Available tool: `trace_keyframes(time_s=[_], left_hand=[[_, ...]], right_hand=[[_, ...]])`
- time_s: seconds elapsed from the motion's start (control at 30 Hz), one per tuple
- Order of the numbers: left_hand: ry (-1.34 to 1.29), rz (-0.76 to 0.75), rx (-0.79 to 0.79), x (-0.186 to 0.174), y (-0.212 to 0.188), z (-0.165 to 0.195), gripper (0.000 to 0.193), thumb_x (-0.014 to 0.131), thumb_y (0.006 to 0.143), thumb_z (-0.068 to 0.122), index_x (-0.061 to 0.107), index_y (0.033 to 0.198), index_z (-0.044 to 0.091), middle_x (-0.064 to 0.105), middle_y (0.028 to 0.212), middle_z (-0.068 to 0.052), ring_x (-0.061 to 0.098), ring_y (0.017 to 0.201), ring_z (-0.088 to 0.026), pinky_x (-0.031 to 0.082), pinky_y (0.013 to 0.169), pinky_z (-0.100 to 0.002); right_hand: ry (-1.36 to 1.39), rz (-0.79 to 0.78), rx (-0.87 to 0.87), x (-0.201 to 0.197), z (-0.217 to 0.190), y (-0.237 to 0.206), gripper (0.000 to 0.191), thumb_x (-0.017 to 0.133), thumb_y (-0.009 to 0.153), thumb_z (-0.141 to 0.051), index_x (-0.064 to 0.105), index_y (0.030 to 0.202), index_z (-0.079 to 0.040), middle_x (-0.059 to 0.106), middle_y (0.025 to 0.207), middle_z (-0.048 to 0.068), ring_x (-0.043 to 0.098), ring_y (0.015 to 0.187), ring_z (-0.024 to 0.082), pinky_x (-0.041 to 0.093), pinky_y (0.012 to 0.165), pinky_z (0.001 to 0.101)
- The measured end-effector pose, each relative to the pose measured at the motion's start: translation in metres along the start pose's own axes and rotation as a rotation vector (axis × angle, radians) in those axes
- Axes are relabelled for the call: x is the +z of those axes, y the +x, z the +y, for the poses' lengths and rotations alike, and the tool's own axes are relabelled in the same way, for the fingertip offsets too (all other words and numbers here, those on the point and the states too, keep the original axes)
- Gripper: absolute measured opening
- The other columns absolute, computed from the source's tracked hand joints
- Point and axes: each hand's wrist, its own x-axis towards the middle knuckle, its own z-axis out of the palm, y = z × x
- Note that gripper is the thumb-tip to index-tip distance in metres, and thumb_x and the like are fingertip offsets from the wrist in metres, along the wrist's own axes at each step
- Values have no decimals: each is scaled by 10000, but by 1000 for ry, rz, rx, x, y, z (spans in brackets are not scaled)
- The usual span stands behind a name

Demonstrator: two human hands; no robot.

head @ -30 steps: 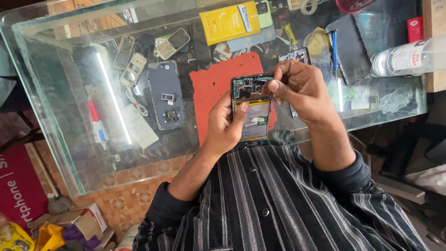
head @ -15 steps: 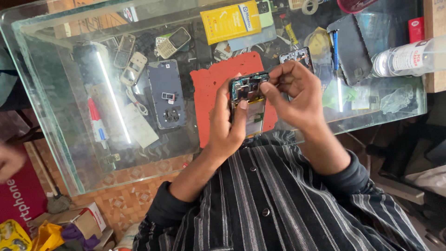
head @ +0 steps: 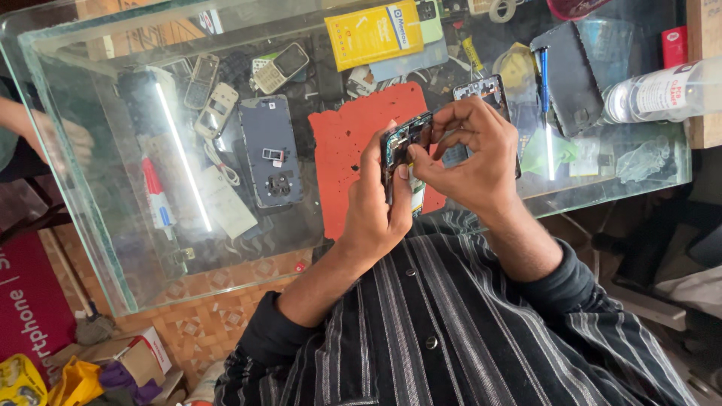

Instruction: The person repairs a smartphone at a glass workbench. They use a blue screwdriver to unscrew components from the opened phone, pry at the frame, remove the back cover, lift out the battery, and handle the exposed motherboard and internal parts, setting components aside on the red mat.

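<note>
An opened smartphone (head: 398,146) with its inner boards showing is held upright on its side above a red work mat (head: 346,143) on a glass table (head: 113,248). My left hand (head: 376,203) grips the phone's body from below, thumb against its edge. My right hand (head: 470,154) is closed over the phone's upper end, fingertips pinching at a small part near the top. Whether anything tiny sits between those fingertips cannot be seen.
A dark phone back cover (head: 269,150) lies left of the mat, with old keypad phones (head: 280,66) behind it. A yellow packet (head: 374,34), a blue screwdriver (head: 544,71), a black phone panel (head: 571,75), a clear bottle (head: 662,90) and a glue tube (head: 154,197) are around. Another person's hand (head: 64,139) is at far left.
The phone has turned from facing me to standing on edge, and both hands have lifted it slightly. My right fingers shifted to its top corner.
</note>
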Motion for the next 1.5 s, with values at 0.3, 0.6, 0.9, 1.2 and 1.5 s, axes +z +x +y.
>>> trace_keyframes(time_s=[0.3,0.6,0.9,1.2,1.5], left_hand=[[62,-29,41,3,-1,-5,543,510,1074,-9,273,1562,-14,691,1258,-206,774,1080,-248,609,885,-321],[35,18,21,3,1,-5,511,499,1107,14,296,1575,-13,651,1351,-214,703,1245,-248,568,1034,-336],[-241,5,-42,-6,8,-15,492,480,1123,16,305,1583,-8,603,1413,-157,597,1333,-183,459,1166,-318],[-289,-37,-62,-8,8,-20,503,470,1113,-10,297,1585,2,593,1410,-155,590,1336,-185,454,1183,-335],[-306,-67,-75,-7,7,-25,513,459,1105,-24,296,1589,15,600,1410,-150,610,1333,-192,461,1186,-343]], right_hand=[[-167,34,-130,3,-3,-1,362,840,792,15,626,1079,69,679,1025,127,722,878,150,615,739,257],[-130,32,-91,0,5,-1,239,712,887,86,652,1117,62,702,1034,98,741,908,140,608,789,256],[192,-86,42,-8,5,0,330,668,899,149,630,1221,85,580,1219,102,670,1027,117,581,803,219],[72,-52,5,-4,1,1,228,672,902,145,597,1105,72,606,1113,79,718,975,116,611,783,234],[274,-162,112,-5,18,2,209,650,890,135,542,1040,38,563,1065,72,672,970,108,577,802,239]])
